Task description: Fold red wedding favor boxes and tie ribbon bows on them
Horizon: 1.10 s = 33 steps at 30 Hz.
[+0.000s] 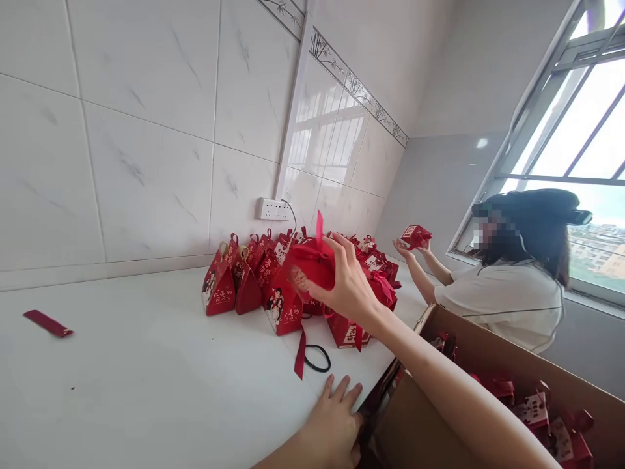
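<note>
Red held box (pixel 319 268) (head view): located in the right hand, in front of the standing boxes; a red ribbon (pixel 319 225) points upward from its top.
Right hand (pixel 344 280): gripping the red held box from its right side. Thumb lies across the lower near part; the other fingers bend at the upper right edge. The box sits between thumb and fingers, its left part projecting beyond the thumb tip.
Clearance: contact between the red held box and the boxes behind cannot be determined.
Left hand (pixel 334 420): palm down at the edge of the white table (pixel 146 391), beside the carton; fingers extended and slightly spread, thumb partly hidden.
Standing boxes (pixel 219 286): red, printed, with loop handles; grouped on the table near the tiled wall (pixel 146 182).
Black ring (pixel 329 360): flat on the table, just beyond the left fingertips; a ribbon tail (pixel 300 358) lies just beside it.
Red strip (pixel 47 323): on the table, far left, well apart from both hands.
Carton (pixel 488 335): right of the table, under the right forearm; contains red boxes (pixel 534 410).
Co-worker (pixel 502 293): at right, white top, both hands supporting another red box (pixel 420 238).
</note>
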{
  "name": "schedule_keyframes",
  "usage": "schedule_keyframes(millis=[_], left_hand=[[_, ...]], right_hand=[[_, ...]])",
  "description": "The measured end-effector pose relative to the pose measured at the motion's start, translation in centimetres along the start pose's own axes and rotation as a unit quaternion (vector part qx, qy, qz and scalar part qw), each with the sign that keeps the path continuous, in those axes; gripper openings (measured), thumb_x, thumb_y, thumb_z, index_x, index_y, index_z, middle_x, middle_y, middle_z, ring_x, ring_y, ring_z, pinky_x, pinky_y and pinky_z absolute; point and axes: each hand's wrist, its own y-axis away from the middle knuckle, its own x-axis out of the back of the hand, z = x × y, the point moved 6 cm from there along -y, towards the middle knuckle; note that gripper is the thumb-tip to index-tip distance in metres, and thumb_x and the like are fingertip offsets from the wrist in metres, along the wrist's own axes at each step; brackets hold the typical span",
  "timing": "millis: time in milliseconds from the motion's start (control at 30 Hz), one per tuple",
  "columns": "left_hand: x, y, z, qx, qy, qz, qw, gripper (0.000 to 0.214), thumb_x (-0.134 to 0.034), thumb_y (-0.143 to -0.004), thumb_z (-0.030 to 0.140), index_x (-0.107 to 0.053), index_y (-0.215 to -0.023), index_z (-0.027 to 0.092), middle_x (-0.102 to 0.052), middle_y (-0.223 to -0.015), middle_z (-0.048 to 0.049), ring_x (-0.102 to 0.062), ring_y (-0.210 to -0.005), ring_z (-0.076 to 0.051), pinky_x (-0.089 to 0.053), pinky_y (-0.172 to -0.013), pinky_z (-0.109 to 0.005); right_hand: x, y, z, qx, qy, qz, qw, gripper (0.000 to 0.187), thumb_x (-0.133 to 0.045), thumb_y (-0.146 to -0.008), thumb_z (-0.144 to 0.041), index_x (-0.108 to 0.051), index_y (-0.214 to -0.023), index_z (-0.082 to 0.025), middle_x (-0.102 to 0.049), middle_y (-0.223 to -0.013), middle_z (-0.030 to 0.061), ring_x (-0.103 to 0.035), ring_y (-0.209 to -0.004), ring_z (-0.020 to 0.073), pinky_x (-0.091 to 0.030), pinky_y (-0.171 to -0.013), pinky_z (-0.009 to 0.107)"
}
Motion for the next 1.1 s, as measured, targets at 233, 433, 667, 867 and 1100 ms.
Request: schedule_keyframes(millis=[233, 433, 667, 867, 1100], left_hand=[[1.1, 0.7, 1.2, -0.049, 0.007, 0.117, 0.992, 0.036, -0.049, -0.083, 0.028, -0.056, -0.114, 0.013, -0.046, -0.136, -0.0153, -0.033, -0.133, -0.031, -0.026, -0.110, -0.052], [3.9, 5.1, 3.9, -0.263, -0.089, 0.278, 0.920, 0.019, -0.044, -0.082, 0.011, -0.058, -0.093, 0.018, -0.068, -0.096, -0.0056, -0.060, -0.096, -0.017, -0.048, -0.090, -0.029], [8.3, 15.5, 0.1, -0.154, -0.054, 0.407, 0.899, 0.038, -0.037, -0.079, 0.002, -0.056, -0.101, 0.025, -0.066, -0.083, -0.0049, -0.061, -0.084, -0.019, -0.052, -0.074, -0.031], [8.7, 20.5, -6.6, 0.080, -0.033, 0.625, 0.776, 0.040, -0.056, -0.075, 0.016, -0.046, -0.112, 0.029, -0.051, -0.111, -0.0077, -0.052, -0.106, -0.028, -0.048, -0.086, -0.045], [9.5, 21.0, -11.6, 0.264, 0.159, 0.618, 0.723, 0.063, -0.052, -0.078, 0.040, -0.023, -0.133, 0.029, -0.027, -0.144, -0.0078, -0.025, -0.135, -0.033, -0.023, -0.108, -0.058]], right_hand=[[0.1, 2.0, -6.8, 0.155, -0.128, -0.021, 0.979, 0.078, -0.067, -0.068, -0.040, -0.026, -0.133, -0.025, -0.025, -0.141, 0.0151, -0.028, -0.132, 0.0331, -0.039, -0.099, 0.053], [-4.4, 1.3, -9.0, 0.185, -0.172, -0.086, 0.964, 0.083, -0.070, -0.064, -0.046, -0.030, -0.131, -0.020, -0.025, -0.141, 0.0185, -0.033, -0.130, 0.0318, -0.043, -0.094, 0.049], [-10.1, 2.3, -8.6, 0.146, -0.200, -0.119, 0.962, 0.087, -0.070, -0.061, -0.050, -0.030, -0.132, -0.020, -0.027, -0.141, 0.0188, -0.032, -0.131, 0.0310, -0.044, -0.094, 0.048], [-12.3, 4.0, -6.8, 0.125, -0.178, -0.153, 0.964, 0.083, -0.069, -0.061, -0.046, -0.032, -0.131, -0.021, -0.029, -0.141, 0.0177, -0.041, -0.125, 0.0328, -0.044, -0.090, 0.051], [-14.5, 5.8, -5.9, 0.123, -0.191, -0.199, 0.953, 0.072, -0.069, -0.064, -0.038, -0.036, -0.126, -0.020, -0.037, -0.136, 0.0177, -0.037, -0.129, 0.0301, -0.038, -0.097, 0.048]])
